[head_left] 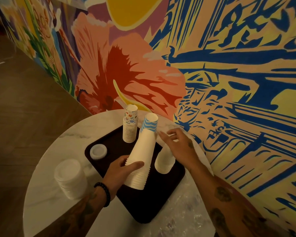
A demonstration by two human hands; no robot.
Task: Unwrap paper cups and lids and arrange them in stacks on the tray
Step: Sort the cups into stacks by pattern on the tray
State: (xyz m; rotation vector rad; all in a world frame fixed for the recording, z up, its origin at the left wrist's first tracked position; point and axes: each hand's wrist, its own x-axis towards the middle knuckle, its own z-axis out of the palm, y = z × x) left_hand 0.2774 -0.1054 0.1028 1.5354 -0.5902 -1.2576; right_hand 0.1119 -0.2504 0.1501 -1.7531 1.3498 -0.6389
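A tall stack of cups (142, 151) was seen at the middle of the frame, mouths down, its base on the dark tray (143, 206) and its top, capped by a blue-waved cup, tilted toward the upper right. It was gripped low down by the left hand (121, 175), the thumb laid across the front and the fingers curled round behind. The right hand (179, 144) was held just right of centre with its fingers loosely extended and spread above a short stack of white cups (164, 161). Whether that stack was touched could not be told.

Further up the tray a patterned stack (130, 127) stood upright, and a few lids (98, 151) lay at the tray's left edge. A wrapped stack of lids (69, 178) was left on the marble table (46, 211) at lower left, off the tray. Crumpled plastic wrap (186, 211) lay at lower right.

The step in hand was judged to be the setting upright of the tall stack.

The chief risk was judged to lie in the lean. If the grip were released before the base sat flat, the stack could topple toward the upper right and knock over the short stack or the patterned one. Because it was held only near its base, the upper cups could also slide apart and spill. The right hand, if dropped carelessly, could tip the short stack against the tall one. The lids on the table still had to be unwrapped, and little bare tray was left for them.
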